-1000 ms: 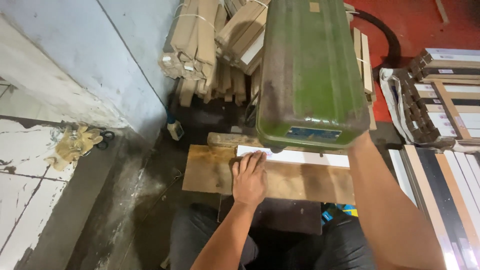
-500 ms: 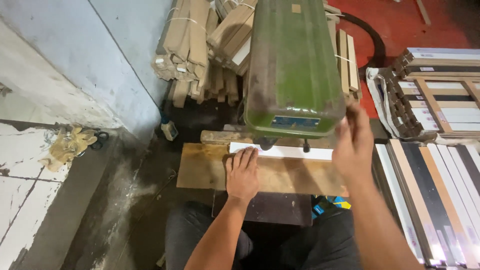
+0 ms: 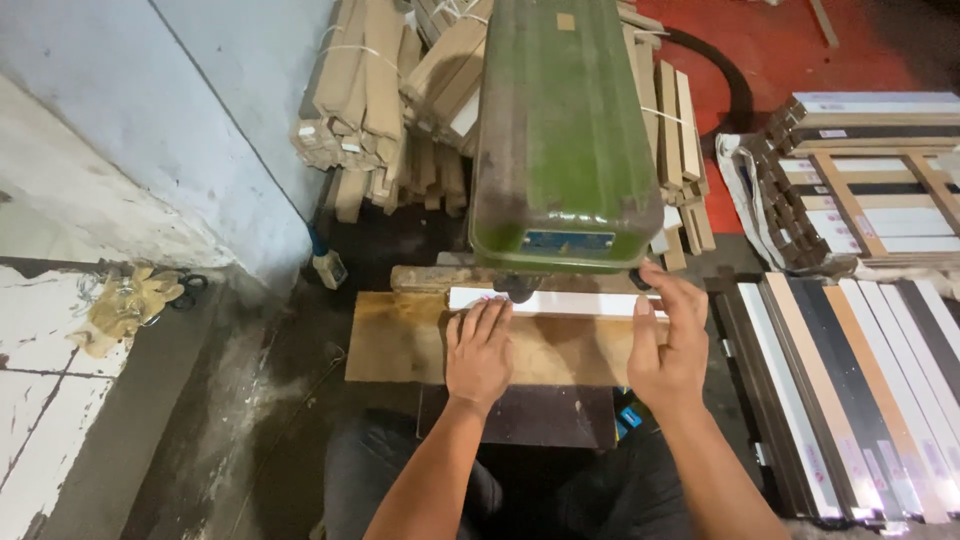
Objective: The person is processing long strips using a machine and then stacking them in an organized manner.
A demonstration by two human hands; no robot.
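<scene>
White strip (image 3: pixel 560 302) between both hands, board-edge.

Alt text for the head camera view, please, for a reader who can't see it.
Two bare hands press a long white strip flat on a worn wooden work board under a large green machine head: left hand on its left part, right hand at its right end. Bundled wood strips lean behind; striped boards lie right.
</scene>
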